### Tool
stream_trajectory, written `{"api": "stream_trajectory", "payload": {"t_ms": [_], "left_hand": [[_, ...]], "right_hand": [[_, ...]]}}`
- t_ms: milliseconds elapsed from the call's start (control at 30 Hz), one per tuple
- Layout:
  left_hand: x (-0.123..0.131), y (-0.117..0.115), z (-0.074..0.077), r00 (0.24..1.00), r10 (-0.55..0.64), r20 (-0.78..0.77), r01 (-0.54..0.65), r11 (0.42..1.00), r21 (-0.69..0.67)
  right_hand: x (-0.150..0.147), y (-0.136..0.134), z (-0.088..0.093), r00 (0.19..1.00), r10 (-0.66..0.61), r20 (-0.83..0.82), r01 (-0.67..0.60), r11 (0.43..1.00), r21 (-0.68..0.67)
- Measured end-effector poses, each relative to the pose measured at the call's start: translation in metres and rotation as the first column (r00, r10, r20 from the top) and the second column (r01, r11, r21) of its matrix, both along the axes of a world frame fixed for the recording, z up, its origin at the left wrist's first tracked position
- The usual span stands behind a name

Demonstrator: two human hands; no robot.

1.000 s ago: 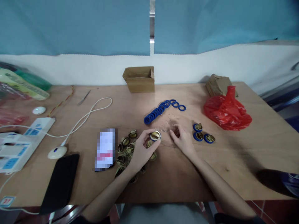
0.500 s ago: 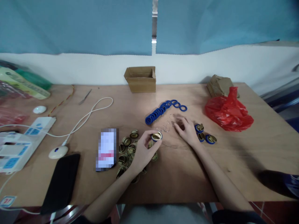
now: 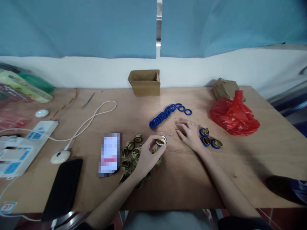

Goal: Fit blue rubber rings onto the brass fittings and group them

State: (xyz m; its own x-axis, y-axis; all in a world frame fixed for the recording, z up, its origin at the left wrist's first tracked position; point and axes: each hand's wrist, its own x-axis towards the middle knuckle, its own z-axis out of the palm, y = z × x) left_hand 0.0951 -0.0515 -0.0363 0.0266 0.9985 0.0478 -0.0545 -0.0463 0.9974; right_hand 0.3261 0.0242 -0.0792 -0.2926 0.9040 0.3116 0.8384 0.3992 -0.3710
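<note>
My left hand pinches a round brass fitting with a blue ring around it, between thumb and fingers. Beneath and beside that hand lies a pile of similar brass fittings, partly covered by it. My right hand rests low over the table, fingers bent and thumb apart, by some thin wire rings; no held thing shows in it. Beyond both hands, blue rings overlap in a slanting row. Right of my right hand sit several brass fittings with blue rings.
A phone with a blurred screen lies left of the pile, near a black power bank-like slab, a white cable and a power strip. An open cardboard box stands behind. On the right are a red bag and a dark bottle.
My right hand has come down and slightly left, its fingers now lower over the wire rings. The left hand keeps its hold on the fitting, nearly still.
</note>
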Motion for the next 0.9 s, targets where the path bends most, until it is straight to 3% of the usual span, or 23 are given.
{"api": "stream_trajectory", "payload": {"t_ms": [233, 500, 700, 900], "left_hand": [[0.0, 0.0, -0.001, 1.0, 0.006, -0.007, -0.006, 1.0, 0.018], [-0.001, -0.001, 0.0, 0.999, 0.014, -0.039, -0.014, 1.0, -0.003], [-0.001, -0.001, -0.001, 0.997, 0.031, -0.068, -0.029, 0.999, 0.039], [0.0, -0.002, -0.002, 0.997, 0.009, -0.076, -0.008, 1.0, 0.016]], "right_hand": [[-0.002, -0.002, -0.003, 0.991, 0.001, -0.133, -0.003, 1.0, -0.015], [-0.007, -0.006, -0.005, 0.987, 0.026, -0.158, -0.026, 1.0, 0.005], [-0.013, -0.007, -0.002, 0.993, 0.003, -0.12, -0.006, 1.0, -0.021], [-0.023, -0.007, -0.006, 0.994, -0.102, -0.049, 0.101, 0.995, -0.022]]}}
